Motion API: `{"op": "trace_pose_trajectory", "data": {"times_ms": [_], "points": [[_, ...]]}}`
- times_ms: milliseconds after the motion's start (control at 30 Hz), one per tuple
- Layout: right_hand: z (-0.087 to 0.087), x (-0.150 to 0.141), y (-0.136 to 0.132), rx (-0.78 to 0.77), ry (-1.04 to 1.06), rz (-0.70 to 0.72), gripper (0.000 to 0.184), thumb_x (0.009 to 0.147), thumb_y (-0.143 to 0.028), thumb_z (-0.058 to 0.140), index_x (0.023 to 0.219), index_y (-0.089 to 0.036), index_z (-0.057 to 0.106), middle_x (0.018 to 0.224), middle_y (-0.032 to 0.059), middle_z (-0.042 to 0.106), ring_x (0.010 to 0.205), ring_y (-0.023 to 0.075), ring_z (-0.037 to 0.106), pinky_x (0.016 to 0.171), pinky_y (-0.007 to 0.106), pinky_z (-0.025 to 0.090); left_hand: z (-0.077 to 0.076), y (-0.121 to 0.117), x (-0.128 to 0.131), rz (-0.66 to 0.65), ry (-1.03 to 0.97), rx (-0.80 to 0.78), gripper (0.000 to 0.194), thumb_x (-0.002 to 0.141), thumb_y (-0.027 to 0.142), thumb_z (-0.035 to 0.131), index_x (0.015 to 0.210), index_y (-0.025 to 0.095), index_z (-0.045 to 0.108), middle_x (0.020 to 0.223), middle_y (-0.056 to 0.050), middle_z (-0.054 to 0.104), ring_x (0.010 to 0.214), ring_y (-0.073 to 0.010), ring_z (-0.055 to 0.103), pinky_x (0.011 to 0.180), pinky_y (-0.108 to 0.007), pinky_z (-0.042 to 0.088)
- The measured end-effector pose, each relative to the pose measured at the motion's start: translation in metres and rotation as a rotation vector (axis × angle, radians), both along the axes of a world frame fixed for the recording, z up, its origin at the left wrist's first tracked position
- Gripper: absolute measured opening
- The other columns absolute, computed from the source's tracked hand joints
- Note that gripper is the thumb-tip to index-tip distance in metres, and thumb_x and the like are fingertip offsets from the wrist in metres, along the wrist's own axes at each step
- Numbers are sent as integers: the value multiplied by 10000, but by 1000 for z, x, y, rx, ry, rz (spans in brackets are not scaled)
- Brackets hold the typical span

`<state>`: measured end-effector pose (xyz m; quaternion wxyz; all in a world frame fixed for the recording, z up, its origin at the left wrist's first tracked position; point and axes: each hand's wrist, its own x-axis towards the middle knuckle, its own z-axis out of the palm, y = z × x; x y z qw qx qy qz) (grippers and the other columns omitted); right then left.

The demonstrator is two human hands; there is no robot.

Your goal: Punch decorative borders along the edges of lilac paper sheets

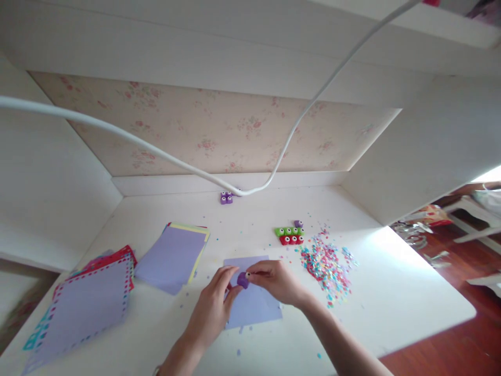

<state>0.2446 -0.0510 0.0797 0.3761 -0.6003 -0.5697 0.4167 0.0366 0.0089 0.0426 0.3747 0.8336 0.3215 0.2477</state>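
My left hand and right hand pinch a purple punch, paper beneath them, the next move likely needing steadiness.

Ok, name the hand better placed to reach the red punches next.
Probably the right hand: it is nearer the red punches, which lie to the right of the purple sheet. The left hand is farther off, at the purple punch.

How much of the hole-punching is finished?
Done, it seems: the sheets at the left, with dotted edges. In your hands: a purple punch, above a purple sheet. Probably left: that sheet and the plain-edged stack. I can't count the sheets.
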Motion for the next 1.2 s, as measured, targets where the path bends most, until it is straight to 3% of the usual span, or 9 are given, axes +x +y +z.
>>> {"op": "trace_pose_trajectory", "data": {"times_ms": [100,233,433,633,833,933,1033,1133,1200], "points": [[3,35,7,-34,18,-176,267,863,-447,629,956,-239,768,942,7,763,886,213,699,795,318,552,-1,1,-5,29,3,-29,281,997,325,454,1267,258,495,1197,-83,588,835,-156,655,851,-330,557],[2,98,24,-23,-193,-615,405,801,-519,637,1024,-205,763,915,49,769,836,228,706,736,319,547,-15,3,-13,52,25,-48,247,999,348,437,1183,242,564,1162,-85,604,826,-164,654,835,-330,556],[-18,166,47,-64,-451,-843,429,751,-534,617,975,-201,771,858,82,762,822,272,689,734,367,510,-33,5,-15,98,-4,-1,244,1003,318,408,1042,222,629,1080,-97,640,970,-207,650,858,-338,546],[-37,173,56,-51,-670,-810,336,767,-478,591,867,-216,776,1149,86,699,1060,285,627,928,376,449,-30,8,-15,111,-6,22,222,996,267,417,1005,229,636,1030,-74,652,962,-202,649,874,-341,529],[-45,171,55,-89,-781,-738,289,802,-420,563,805,-224,775,1124,82,694,1038,266,631,926,356,453,-28,9,-15,111,-11,32,229,989,265,424,988,233,651,1014,-78,659,950,-211,654,857,-340,536],[-42,169,53,-105,-816,-716,280,807,-411,565,815,-225,774,1117,85,694,1023,266,633,929,360,455,-29,9,-15,113,-14,34,228,982,256,432,986,236,659,1011,-76,666,941,-210,659,844,-330,541],[-34,163,54,-90,-852,-726,337,807,-420,576,970,-189,760,1213,124,650,1104,311,588,983,419,425,-29,8,-16,114,-16,34,219,975,245,445,981,237,664,1002,-71,672,925,-206,663,833,-319,544],[-25,149,68,-37,-864,-678,394,845,-404,545,1125,-178,706,1266,122,622,1179,322,538,1015,445,399,-28,7,-15,113,-14,34,227,977,241,442,973,237,668,990,-69,673,914,-202,663,828,-314,546],[-21,133,86,-7,-840,-591,355,880,-381,512,1118,-202,704,1201,88,662,1104,274,592,976,397,434,-27,6,-15,110,-9,22,240,982,239,431,977,237,671,993,-67,667,908,-196,660,825,-309,548]]}}
